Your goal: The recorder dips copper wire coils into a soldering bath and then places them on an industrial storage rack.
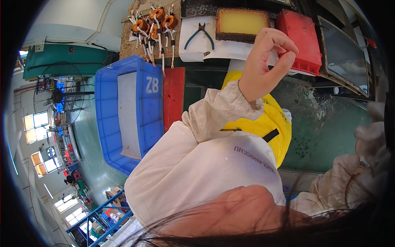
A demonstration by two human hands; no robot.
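My left hand (267,61) is raised over the bench, its fingers loosely curled and the thumb tip close to the fingertips. Nothing shows in it. Beyond it stands a red plastic bin (302,43), and beside it a shallow rectangular tray (219,37) with a rusty brown rim and a pale yellow surface inside. Diagonal cutters (200,35) with teal handles lie on a white sheet (191,52). My right hand (370,127) is smeared by motion at the right edge, so its fingers cannot be read.
Several copper-wound ring coils (157,15) with white leads lie on a wooden board (126,43). A large blue crate (148,113) stands at left, next to a red panel (173,94). A dark-framed pane (343,53) leans at right. Yellow cloth (263,117) covers my lap. A fan (57,96) stands farther left.
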